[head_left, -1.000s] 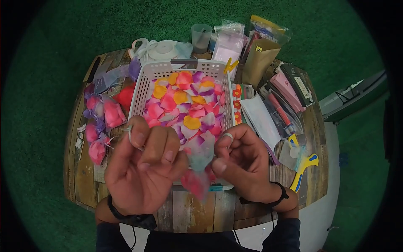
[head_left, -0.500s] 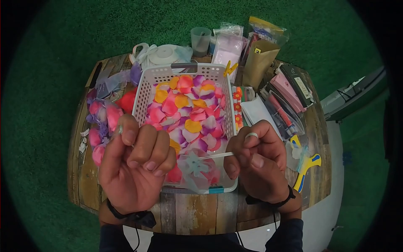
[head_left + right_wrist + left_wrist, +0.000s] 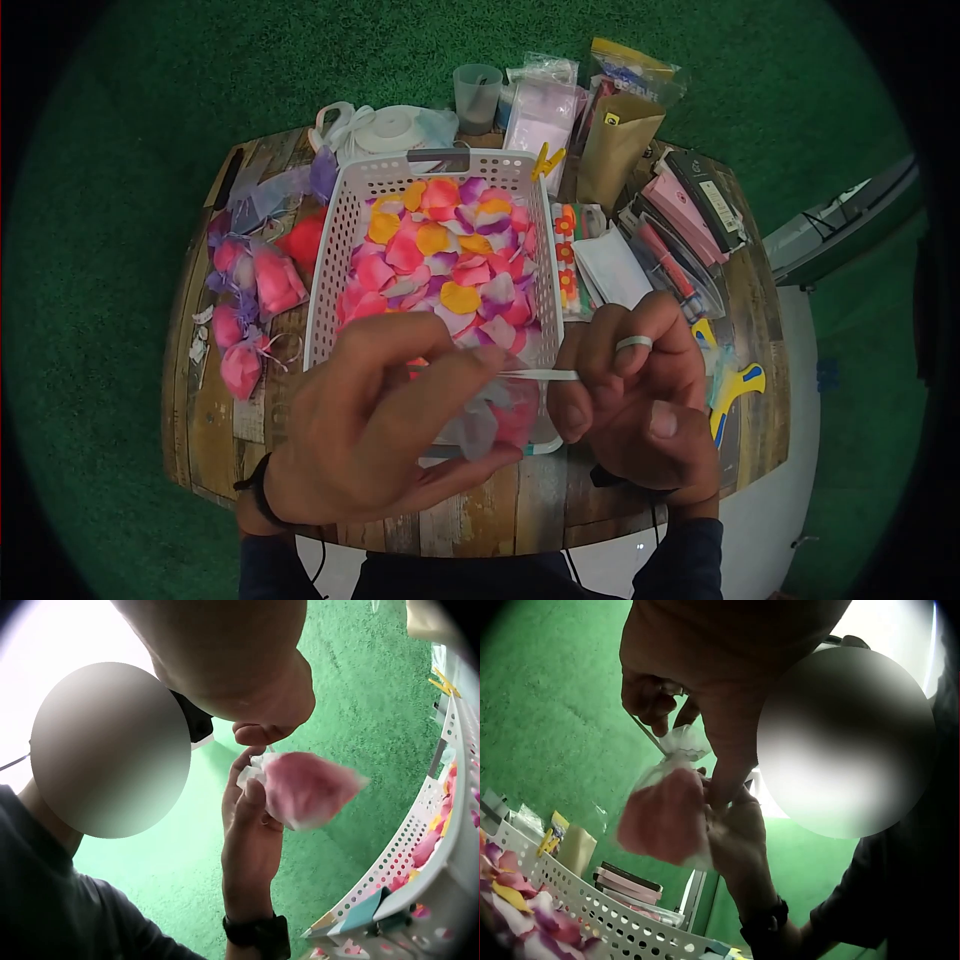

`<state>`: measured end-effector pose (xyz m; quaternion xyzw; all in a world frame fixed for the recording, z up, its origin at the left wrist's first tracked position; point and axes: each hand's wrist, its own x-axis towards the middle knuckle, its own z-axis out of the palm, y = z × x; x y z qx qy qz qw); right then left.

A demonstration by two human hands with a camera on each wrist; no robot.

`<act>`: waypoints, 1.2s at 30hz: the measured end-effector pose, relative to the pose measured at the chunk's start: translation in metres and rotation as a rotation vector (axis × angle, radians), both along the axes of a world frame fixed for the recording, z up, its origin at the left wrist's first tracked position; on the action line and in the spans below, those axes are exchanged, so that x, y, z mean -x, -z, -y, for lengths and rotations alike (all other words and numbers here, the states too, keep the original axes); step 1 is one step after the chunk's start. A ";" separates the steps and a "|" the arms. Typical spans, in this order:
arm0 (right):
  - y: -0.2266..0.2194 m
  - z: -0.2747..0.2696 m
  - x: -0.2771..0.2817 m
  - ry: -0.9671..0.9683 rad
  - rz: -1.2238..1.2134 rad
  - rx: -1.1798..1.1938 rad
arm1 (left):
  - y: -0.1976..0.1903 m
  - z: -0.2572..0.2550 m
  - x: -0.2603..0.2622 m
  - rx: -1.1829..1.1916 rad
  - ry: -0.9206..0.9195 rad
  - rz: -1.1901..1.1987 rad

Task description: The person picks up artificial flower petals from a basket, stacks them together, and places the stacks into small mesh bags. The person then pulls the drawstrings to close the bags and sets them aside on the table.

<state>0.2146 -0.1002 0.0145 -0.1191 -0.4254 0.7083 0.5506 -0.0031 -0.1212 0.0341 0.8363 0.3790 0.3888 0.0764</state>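
Note:
A small sheer drawstring pouch (image 3: pixel 311 791) with pink contents hangs between the two hands over the basket's near edge. Its gathered white top shows in the left wrist view, above the pink body of the pouch (image 3: pixel 667 817). My left hand (image 3: pixel 370 420) is turned back-up and pinches the pouch near its neck, with the thumb on the gathered part in the right wrist view. A white ribbon drawstring (image 3: pixel 540 375) runs straight from there to my right hand (image 3: pixel 640 390), whose curled fingers hold it. One loop of ribbon circles a right finger.
A white perforated basket (image 3: pixel 322 260) of pink, purple and yellow petals stands mid-table. Filled pouches (image 3: pixel 280 280) lie to the left, a ribbon roll (image 3: pixel 390 128) and plastic cup (image 3: pixel 478 98) behind. On the right are a paper bag (image 3: pixel 615 150), boxes and a yellow-blue tool (image 3: pixel 740 385).
My left hand has turned over from palm-up and moved right onto the pouch. My right hand has shifted slightly right, drawing the ribbon out straight; the pouch, earlier lower and tilted, has moved right.

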 end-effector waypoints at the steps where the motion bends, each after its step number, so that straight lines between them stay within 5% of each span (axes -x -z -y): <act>1: -0.002 0.002 0.002 0.022 0.093 0.032 | 0.001 -0.004 0.000 0.022 -0.002 -0.006; 6: 0.000 0.002 0.003 0.037 0.070 0.047 | 0.011 -0.010 0.003 0.071 0.003 0.108; 10: 0.010 -0.006 -0.005 -0.125 -0.060 -0.038 | 0.007 -0.010 0.007 0.088 0.060 -0.056; 18: 0.009 -0.004 0.003 -0.097 0.030 0.074 | 0.011 -0.009 -0.002 0.229 0.011 -0.205; 26: 0.010 0.013 0.012 -0.076 -0.017 0.191 | 0.020 -0.012 -0.007 0.465 -0.150 0.041; 28: 0.014 0.029 0.025 -0.012 0.059 -0.126 | 0.026 -0.012 -0.008 0.519 -0.145 0.100; 30: 0.004 0.037 0.028 -0.083 0.162 -0.193 | 0.035 -0.014 -0.009 0.574 -0.133 0.157; 32: 0.008 0.043 0.032 -0.150 0.268 -0.266 | 0.042 -0.015 -0.009 0.639 0.042 0.523; 36: 0.043 0.047 0.043 -0.218 0.008 -0.158 | 0.025 -0.006 -0.014 0.826 0.050 0.853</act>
